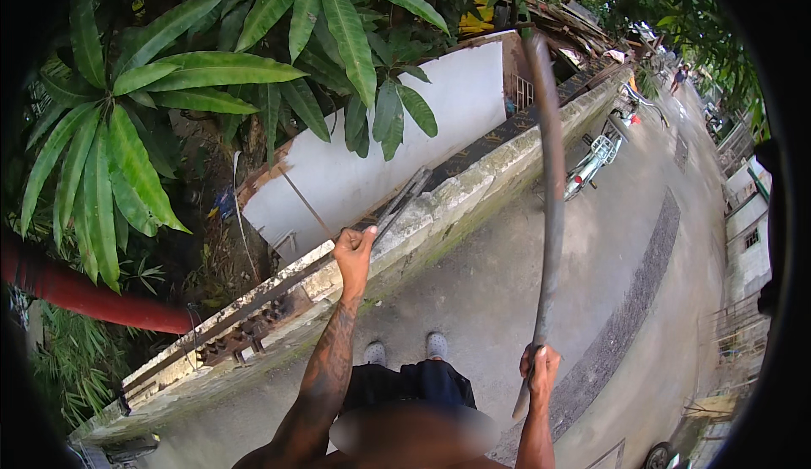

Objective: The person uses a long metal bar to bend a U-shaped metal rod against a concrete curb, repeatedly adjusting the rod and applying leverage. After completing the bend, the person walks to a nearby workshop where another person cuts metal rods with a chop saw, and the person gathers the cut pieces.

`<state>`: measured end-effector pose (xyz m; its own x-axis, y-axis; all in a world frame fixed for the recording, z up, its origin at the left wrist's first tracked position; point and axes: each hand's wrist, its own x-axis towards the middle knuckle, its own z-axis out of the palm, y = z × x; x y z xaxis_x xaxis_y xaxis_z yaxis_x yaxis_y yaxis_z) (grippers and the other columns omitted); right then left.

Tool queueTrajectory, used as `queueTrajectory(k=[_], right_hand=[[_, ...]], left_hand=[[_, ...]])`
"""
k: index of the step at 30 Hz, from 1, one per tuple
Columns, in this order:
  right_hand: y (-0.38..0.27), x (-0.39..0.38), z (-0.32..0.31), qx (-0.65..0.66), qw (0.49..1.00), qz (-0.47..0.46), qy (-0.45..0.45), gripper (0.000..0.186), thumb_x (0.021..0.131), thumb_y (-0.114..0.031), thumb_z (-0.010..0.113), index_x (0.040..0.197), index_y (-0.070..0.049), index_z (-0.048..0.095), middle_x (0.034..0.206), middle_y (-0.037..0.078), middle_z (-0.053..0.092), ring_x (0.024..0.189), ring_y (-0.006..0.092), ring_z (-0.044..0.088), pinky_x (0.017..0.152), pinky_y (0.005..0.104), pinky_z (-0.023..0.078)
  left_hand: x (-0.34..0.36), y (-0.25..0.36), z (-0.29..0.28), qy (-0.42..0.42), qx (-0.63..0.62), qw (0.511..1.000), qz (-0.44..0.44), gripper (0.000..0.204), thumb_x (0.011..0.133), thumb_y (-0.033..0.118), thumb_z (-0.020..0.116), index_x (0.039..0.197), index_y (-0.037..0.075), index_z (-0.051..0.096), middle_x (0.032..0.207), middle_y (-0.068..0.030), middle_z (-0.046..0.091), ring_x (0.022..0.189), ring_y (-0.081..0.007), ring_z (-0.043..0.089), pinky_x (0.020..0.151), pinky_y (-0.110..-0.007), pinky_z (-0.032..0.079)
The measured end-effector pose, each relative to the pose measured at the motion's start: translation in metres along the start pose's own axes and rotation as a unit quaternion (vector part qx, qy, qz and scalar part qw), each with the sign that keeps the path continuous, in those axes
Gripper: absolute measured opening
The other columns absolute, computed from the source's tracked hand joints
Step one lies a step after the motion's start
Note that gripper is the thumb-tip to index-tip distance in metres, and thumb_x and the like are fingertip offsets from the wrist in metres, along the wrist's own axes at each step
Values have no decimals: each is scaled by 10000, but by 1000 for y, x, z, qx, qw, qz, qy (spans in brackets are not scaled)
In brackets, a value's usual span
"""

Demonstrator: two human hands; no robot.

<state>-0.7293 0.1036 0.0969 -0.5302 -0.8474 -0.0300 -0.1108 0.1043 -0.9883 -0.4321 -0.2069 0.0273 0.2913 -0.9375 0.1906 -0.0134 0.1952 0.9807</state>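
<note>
- Right hand [541, 368]: fingers wrapped firmly around a long brown-grey pole [551, 182], close to its lower end; a short butt pokes out below the fist
- Pole: off the ground, over the pavement [481, 300] on the near side of the wall; upper end reaches far out past the hand, looks bent (lens may account for part of it)
- Progress, judged: pole is in hand and raised; not set down, and no clear contact at its upper end; how much remains cannot be read from this view
- Right forearm [536, 439]: comes up from the lower edge, nearly straight, elbow not seen
- Left hand [354, 254]: at the top edge of the low concrete wall [473, 207], fingers curled, thumb side up; cannot tell whether it grips anything
- Thin rod [306, 203]: slants down to the left hand's knuckles; held, touched or merely behind, unclear
- Left forearm [325, 359]: reaches forward, angled slightly rightward
- Dark bars [412, 190]: just beyond the left hand, along the wall's top edge
- Feet in pale clogs [436, 346]: side by side, near the wall's base
- Farther out: white panel [465, 93] behind the wall, broad leaves [224, 70] overhanging at left, pale-green bicycle [594, 161] by the wall's far stretch
</note>
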Motion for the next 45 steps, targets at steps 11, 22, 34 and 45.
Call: queueTrajectory(k=[11, 22, 34, 45], right_hand=[[-2, 148, 11, -73, 959, -115, -250, 671, 976, -636, 443, 653, -53, 516, 518, 18, 478, 446, 140, 473, 433, 313, 352], [5, 185, -3, -18, 954, 72, -289, 654, 971, -641, 475, 698, -53, 560, 529, 3, 481, 455, 96, 454, 423, 276, 337], [85, 184, 2, -205, 891, 235, -331, 629, 994, -605, 457, 649, -81, 505, 524, -6, 448, 421, 101, 431, 392, 283, 333], [0, 180, -16, 44, 950, -18, -307, 619, 995, -583, 482, 682, -50, 527, 534, 5, 465, 479, 99, 450, 447, 287, 347]], left_hand=[[-2, -71, 34, -24, 233, 972, 22, 480, 929, 352, 688, 671, -40, 586, 537, -156, 412, 511, -191, 351, 506, -382, 360], [-7, -64, 46, -20, 260, 965, 33, 485, 932, 343, 686, 667, -45, 567, 536, -132, 369, 533, -156, 313, 487, -378, 334], [-7, -62, 56, -72, 246, 966, -8, 488, 945, 336, 665, 643, -30, 551, 529, -49, 362, 546, -115, 335, 492, -351, 321], [-9, -72, 52, -56, 225, 973, -7, 511, 975, 318, 642, 591, 17, 490, 541, 21, 379, 542, -87, 316, 495, -318, 279]])
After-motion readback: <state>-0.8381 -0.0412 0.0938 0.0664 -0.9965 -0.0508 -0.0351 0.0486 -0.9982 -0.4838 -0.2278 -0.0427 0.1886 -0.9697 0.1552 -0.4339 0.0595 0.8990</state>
